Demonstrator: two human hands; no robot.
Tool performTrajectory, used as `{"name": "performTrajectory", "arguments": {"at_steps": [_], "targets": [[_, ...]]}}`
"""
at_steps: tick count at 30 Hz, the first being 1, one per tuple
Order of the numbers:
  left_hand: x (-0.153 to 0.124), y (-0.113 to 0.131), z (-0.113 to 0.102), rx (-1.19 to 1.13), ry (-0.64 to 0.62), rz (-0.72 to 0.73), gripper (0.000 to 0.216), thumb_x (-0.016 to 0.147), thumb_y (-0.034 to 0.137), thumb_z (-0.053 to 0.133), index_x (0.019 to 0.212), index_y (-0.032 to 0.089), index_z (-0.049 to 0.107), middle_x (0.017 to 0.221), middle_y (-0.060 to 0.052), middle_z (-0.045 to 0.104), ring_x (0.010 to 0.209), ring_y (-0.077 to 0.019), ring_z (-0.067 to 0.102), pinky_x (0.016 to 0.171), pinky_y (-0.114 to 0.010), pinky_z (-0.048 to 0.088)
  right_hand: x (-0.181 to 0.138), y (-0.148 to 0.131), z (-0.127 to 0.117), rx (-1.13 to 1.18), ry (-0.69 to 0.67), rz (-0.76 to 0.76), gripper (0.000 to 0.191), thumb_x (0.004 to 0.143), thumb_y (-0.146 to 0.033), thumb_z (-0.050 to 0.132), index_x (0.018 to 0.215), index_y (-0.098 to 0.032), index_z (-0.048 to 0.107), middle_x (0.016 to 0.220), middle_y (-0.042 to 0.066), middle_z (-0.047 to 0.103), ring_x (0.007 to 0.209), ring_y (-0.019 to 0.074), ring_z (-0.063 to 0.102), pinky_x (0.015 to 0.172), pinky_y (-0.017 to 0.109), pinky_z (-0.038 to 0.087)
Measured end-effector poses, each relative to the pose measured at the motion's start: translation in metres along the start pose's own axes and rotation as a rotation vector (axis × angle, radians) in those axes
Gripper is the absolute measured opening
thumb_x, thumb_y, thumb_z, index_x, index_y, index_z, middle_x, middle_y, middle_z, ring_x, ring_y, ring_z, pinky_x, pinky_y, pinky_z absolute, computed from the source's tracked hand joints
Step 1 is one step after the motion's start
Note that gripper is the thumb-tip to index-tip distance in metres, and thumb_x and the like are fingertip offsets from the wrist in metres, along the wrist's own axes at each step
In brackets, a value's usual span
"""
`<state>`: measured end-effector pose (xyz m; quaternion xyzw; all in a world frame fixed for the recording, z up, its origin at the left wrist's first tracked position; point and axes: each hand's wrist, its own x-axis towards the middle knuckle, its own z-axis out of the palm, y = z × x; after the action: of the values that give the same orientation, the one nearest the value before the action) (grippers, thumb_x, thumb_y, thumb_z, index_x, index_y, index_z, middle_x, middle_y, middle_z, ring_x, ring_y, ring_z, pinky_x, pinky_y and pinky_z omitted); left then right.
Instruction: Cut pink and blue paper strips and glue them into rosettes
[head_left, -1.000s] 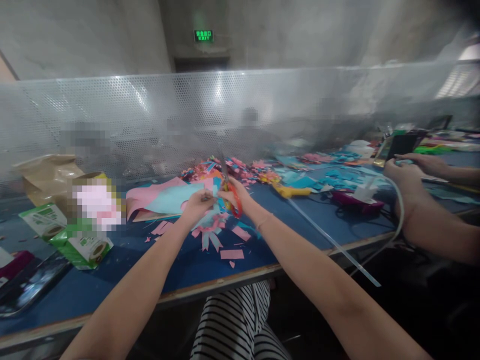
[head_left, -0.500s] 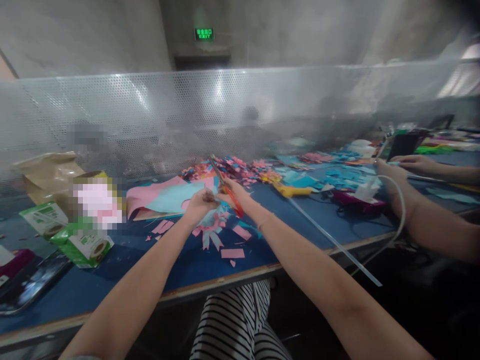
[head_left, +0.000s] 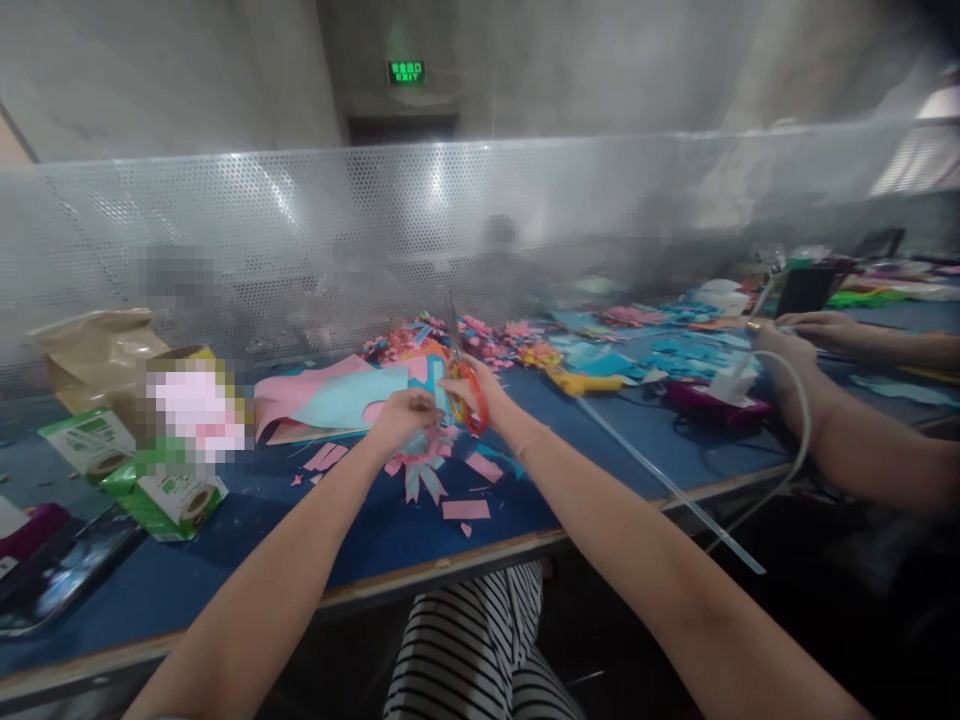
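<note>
My right hand (head_left: pixel 466 390) grips orange-handled scissors (head_left: pixel 459 372), whose blades point up and away over the blue table (head_left: pixel 300 540). My left hand (head_left: pixel 403 412) is closed on a small blue and pink paper piece (head_left: pixel 427 385) right beside the blades. Pink and blue paper scraps (head_left: pixel 442 480) lie on the table just under both hands. Behind them lie large pink and light blue paper sheets (head_left: pixel 330 395).
A heap of coloured cuttings (head_left: pixel 480 340) lies farther back. A yellow glue gun (head_left: pixel 581 380) and a long clear strip (head_left: pixel 660 480) lie to the right. Another person's hands (head_left: pixel 795 345) work at the far right. Green cartons (head_left: pixel 161 490) and a phone (head_left: pixel 56 575) sit at left.
The scissors' blades have swung from leaning left back to nearly upright. My left hand shifted slightly with the paper piece. The other person's hands moved a little.
</note>
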<state>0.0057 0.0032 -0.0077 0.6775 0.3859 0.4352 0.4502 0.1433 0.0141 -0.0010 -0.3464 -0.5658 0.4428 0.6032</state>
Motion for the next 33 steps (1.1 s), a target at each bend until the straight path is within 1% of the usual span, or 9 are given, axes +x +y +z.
{"name": "performTrajectory", "arguments": {"at_steps": [4, 7, 10, 12, 15, 20, 24, 28, 33], "targets": [[-0.001, 0.004, -0.002, -0.011, -0.003, -0.024, 0.02, 0.049, 0.024, 0.07, 0.057, 0.015, 0.054, 0.051, 0.003, 0.052, 0.049, -0.0092, 0.05, 0.051, -0.024, 0.042, 0.001, 0.002, -0.003, -0.001, 0.044, 0.112, 0.032, 0.052, -0.023, 0.066, 0.07, -0.019, 0.04, 0.045, -0.009, 0.044, 0.041, 0.0074, 0.044, 0.041, 0.02, 0.034], [0.0, 0.006, -0.004, -0.172, 0.097, -0.048, 0.023, 0.049, 0.026, 0.071, 0.056, 0.015, 0.052, 0.05, 0.004, 0.051, 0.05, -0.008, 0.049, 0.053, -0.023, 0.042, 0.002, 0.003, -0.007, -0.103, 0.071, 0.162, 0.028, 0.055, -0.024, 0.064, 0.069, -0.02, 0.039, 0.042, -0.009, 0.042, 0.039, 0.0076, 0.042, 0.039, 0.02, 0.032], [0.004, 0.007, -0.009, -0.398, 0.315, -0.009, 0.027, 0.047, 0.025, 0.073, 0.056, 0.015, 0.049, 0.048, 0.006, 0.048, 0.048, -0.0052, 0.047, 0.052, -0.019, 0.04, -0.002, 0.002, -0.01, -0.217, -0.079, 0.148, 0.027, 0.062, -0.035, 0.061, 0.066, -0.02, 0.038, 0.043, -0.008, 0.038, 0.039, 0.007, 0.036, 0.04, 0.021, 0.029], [0.007, 0.007, -0.013, -0.509, 0.446, 0.026, 0.029, 0.048, 0.024, 0.073, 0.056, 0.015, 0.047, 0.047, 0.007, 0.046, 0.047, -0.004, 0.045, 0.051, -0.017, 0.039, -0.007, 0.0, -0.009, -0.292, -0.183, 0.096, 0.028, 0.066, -0.042, 0.056, 0.068, -0.02, 0.039, 0.048, -0.007, 0.038, 0.043, 0.0081, 0.036, 0.043, 0.023, 0.03], [0.009, 0.008, -0.017, -0.565, 0.536, 0.067, 0.03, 0.052, 0.026, 0.072, 0.055, 0.015, 0.045, 0.049, 0.005, 0.049, 0.048, -0.004, 0.047, 0.053, -0.018, 0.041, -0.015, -0.005, -0.004, -0.42, -0.278, -0.024, 0.029, 0.07, -0.047, 0.05, 0.074, -0.02, 0.043, 0.058, -0.003, 0.04, 0.054, 0.0111, 0.039, 0.052, 0.026, 0.034], [0.009, 0.006, -0.014, -0.476, 0.494, 0.133, 0.029, 0.061, 0.036, 0.066, 0.058, 0.015, 0.046, 0.052, 0.002, 0.053, 0.05, -0.0066, 0.05, 0.055, -0.022, 0.043, -0.021, -0.009, 0.001, -0.551, -0.354, -0.129, 0.032, 0.071, -0.05, 0.047, 0.074, -0.018, 0.045, 0.067, 0.001, 0.045, 0.063, 0.0135, 0.042, 0.06, 0.028, 0.036], [0.008, 0.004, -0.011, -0.391, 0.5, 0.166, 0.03, 0.063, 0.038, 0.064, 0.058, 0.016, 0.044, 0.052, 0.003, 0.052, 0.051, -0.0071, 0.05, 0.057, -0.023, 0.044, -0.022, -0.012, 0.001, -0.521, -0.37, -0.111, 0.032, 0.073, -0.051, 0.044, 0.073, -0.018, 0.044, 0.063, 0.0, 0.041, 0.057, 0.0114, 0.038, 0.054, 0.025, 0.034], [0.007, 0.004, -0.011, -0.348, 0.496, 0.192, 0.028, 0.065, 0.038, 0.061, 0.062, 0.016, 0.043, 0.055, 0.004, 0.051, 0.053, -0.0069, 0.05, 0.059, -0.023, 0.045, -0.025, -0.018, 0.002, -0.512, -0.395, -0.129, 0.03, 0.07, -0.048, 0.05, 0.067, -0.019, 0.043, 0.059, -0.002, 0.037, 0.053, 0.0096, 0.034, 0.051, 0.025, 0.031], [0.005, 0.006, -0.011, -0.309, 0.497, 0.184, 0.029, 0.065, 0.041, 0.059, 0.064, 0.017, 0.043, 0.06, 0.003, 0.051, 0.058, -0.0084, 0.053, 0.058, -0.023, 0.045, -0.025, -0.019, 0.005, -0.511, -0.36, -0.15, 0.03, 0.068, -0.046, 0.054, 0.06, -0.02, 0.042, 0.054, -0.003, 0.035, 0.05, 0.0087, 0.031, 0.048, 0.024, 0.028]]}}
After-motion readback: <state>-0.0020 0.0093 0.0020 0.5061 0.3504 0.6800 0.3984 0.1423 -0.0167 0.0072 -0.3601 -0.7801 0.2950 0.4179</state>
